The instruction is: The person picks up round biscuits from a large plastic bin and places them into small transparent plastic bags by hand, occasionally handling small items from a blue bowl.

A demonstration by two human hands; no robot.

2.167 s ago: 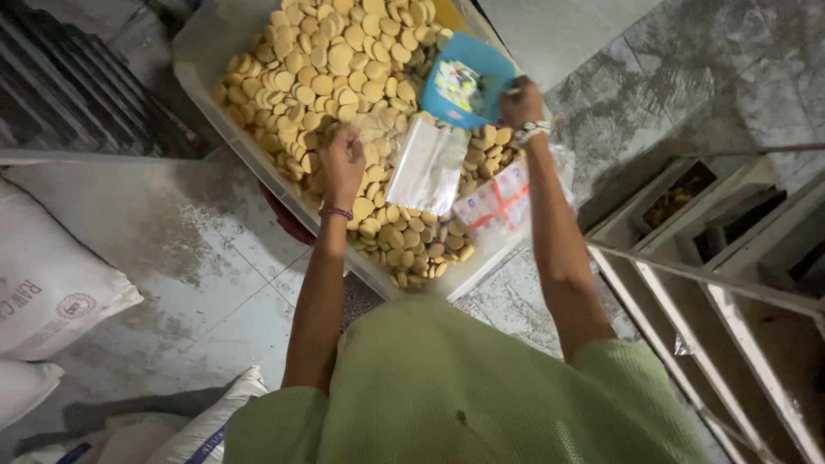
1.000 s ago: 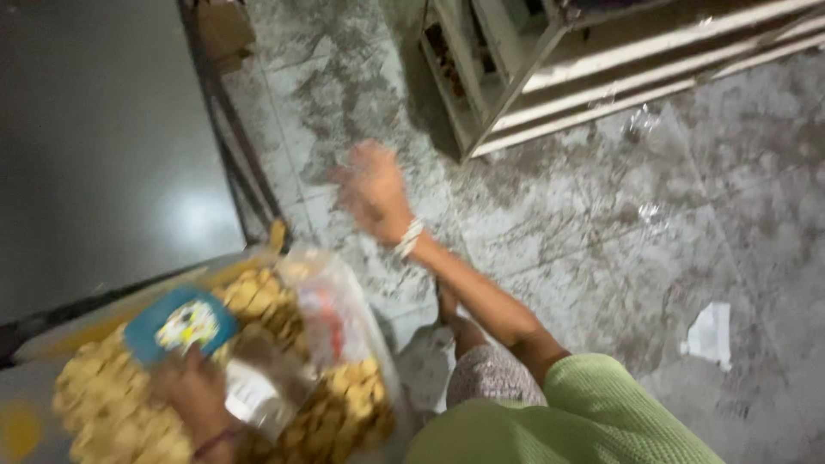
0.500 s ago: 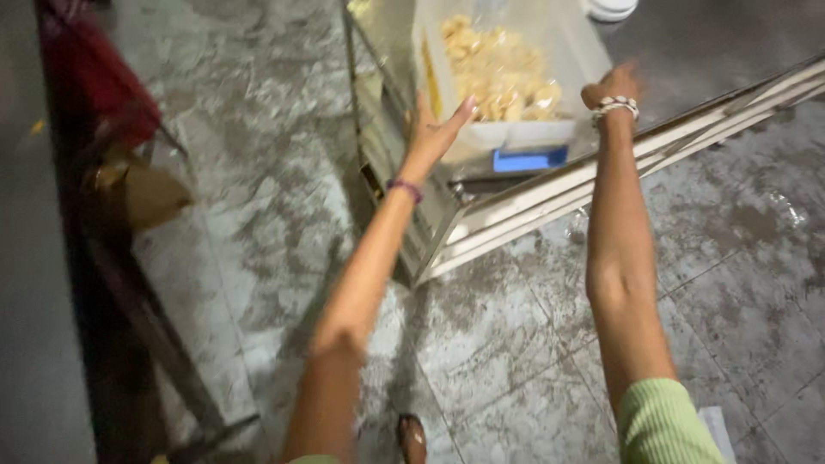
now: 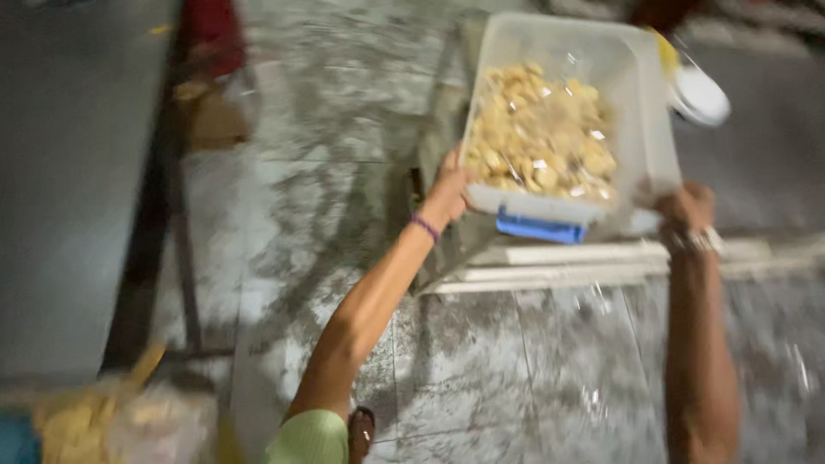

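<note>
left hand (image 4: 449, 191): gripping the bin's left rim, fingers wrapped over the edge, arm stretched out; grip closed on the bin so that side is not dipping.
right hand (image 4: 685, 209): clamping the bin's near right corner, wrist with a bracelet just below; grip closed on the bin, blur hiding the finger detail.
bin (image 4: 646, 129): clear plastic tub, being held out in front at arm's length, one hand on each side to share the load and keep it about level; its near end is over the rack, can't tell if it is resting there or hanging free.
biscuits (image 4: 541, 129): pale round pieces filling the bin, piled low, none spilling since the walls stand higher than the pile.
latch (image 4: 539, 228): blue clip on the bin's near wall, facing the camera, between the two hands.
rack (image 4: 550, 262): pale slatted frame lying just under the bin's near edge.
floor (image 4: 326, 172): grey mottled tiles all around.
second heap (image 4: 103, 421): more biscuits in plastic at lower left, well apart, blurred.
</note>
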